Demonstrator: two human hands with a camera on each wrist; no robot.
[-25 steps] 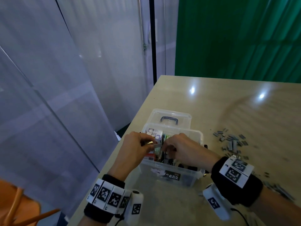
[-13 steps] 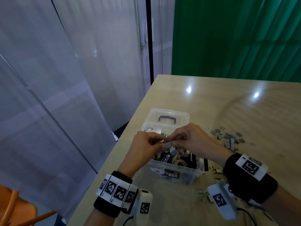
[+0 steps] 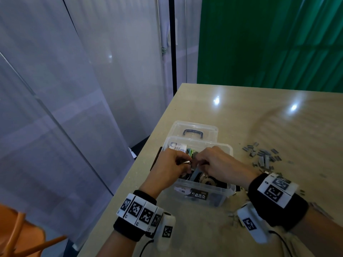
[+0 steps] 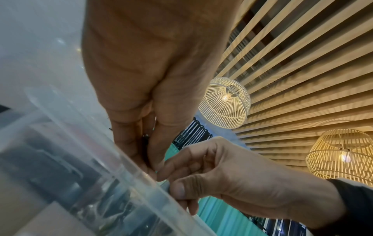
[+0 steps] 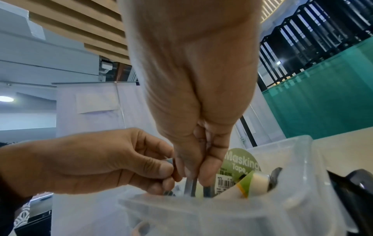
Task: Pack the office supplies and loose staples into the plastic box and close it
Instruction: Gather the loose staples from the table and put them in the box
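Over the plastic box (image 3: pixel 220 193), left hand (image 3: pixel 171 164) and right hand (image 3: pixel 219 162) pinched a thin staple strip (image 5: pixel 191 186), light, brittle, best gripped by its ends.

The box (image 3: pixel 201 191) is clear, smooth plastic like its lid (image 3: pixel 194 129), the table (image 3: pixel 259 123) pale wood-grain glossy enough to mirror lamps, the staples (image 3: pixel 263 156) dull grey, probably metal, and the wristbands (image 3: pixel 276 204) matt black cloth.
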